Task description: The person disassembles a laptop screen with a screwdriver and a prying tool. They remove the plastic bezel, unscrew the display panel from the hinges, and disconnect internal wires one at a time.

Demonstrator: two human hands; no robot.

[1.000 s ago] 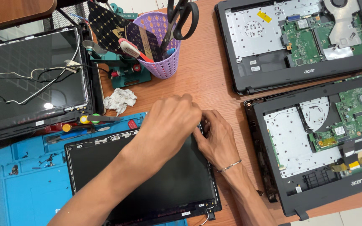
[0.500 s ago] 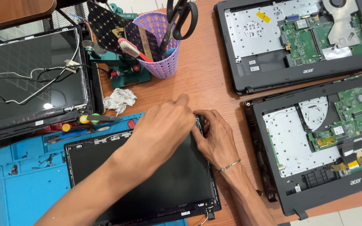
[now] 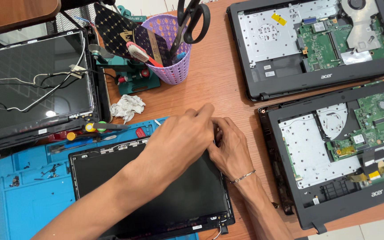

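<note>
A black laptop screen panel (image 3: 165, 200) lies face up on a blue repair mat (image 3: 27, 200). Both hands meet at the panel's upper right corner. My left hand (image 3: 178, 140) reaches in from the lower left and covers that corner, with its fingers curled down on the top edge. My right hand (image 3: 230, 151), with a thin bracelet on the wrist, comes from the lower right and pinches the panel's right edge just below the corner. The corner itself is hidden under the fingers.
Two opened laptop bases (image 3: 316, 40) (image 3: 343, 151) lie at the right with boards exposed. Another screen lid with loose cables (image 3: 32, 84) lies at the left. A purple cup with scissors (image 3: 174, 53), a green clamp stand (image 3: 130, 75), crumpled tissue (image 3: 127, 108) and screwdrivers (image 3: 94, 128) stand behind the mat.
My left hand has shifted slightly and stretched its fingers toward the corner. My right hand stays at the panel's edge. The panel has not moved.
</note>
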